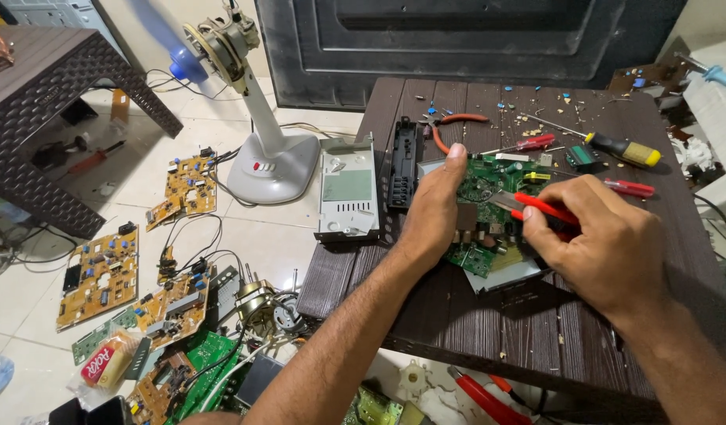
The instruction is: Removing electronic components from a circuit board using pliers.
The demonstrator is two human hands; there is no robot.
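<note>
Pressing down flat on the green circuit board (489, 212) with the left hand (434, 208), fingers spread loose and released, thumb tip reaching toward twelve o'clock at the board's upper edge. Gripping red-handled pliers (536, 206) in the right hand (599, 240), fingers clenched around the handles, metal tip pointing toward nine o'clock onto the board. Board lying on a grey metal tray (508, 275) near the middle of the dark wooden table (465, 323).

Lying at twelve o'clock from the board: orange-handled cutters (449, 126); at one o'clock, a small red screwdriver (532, 143) and a black-and-yellow screwdriver (622, 149); at three o'clock, another red screwdriver (629, 187). Resting at nine o'clock from the left hand: a black plastic panel (405, 161) and a grey metal housing (347, 189), overhanging the table's edge.

Spreading across the tiled floor at eight o'clock: several tan circuit boards (99, 275) with tangled wires. Standing at eleven o'clock: a white pedestal fan (261, 153), blue blade blurred.
</note>
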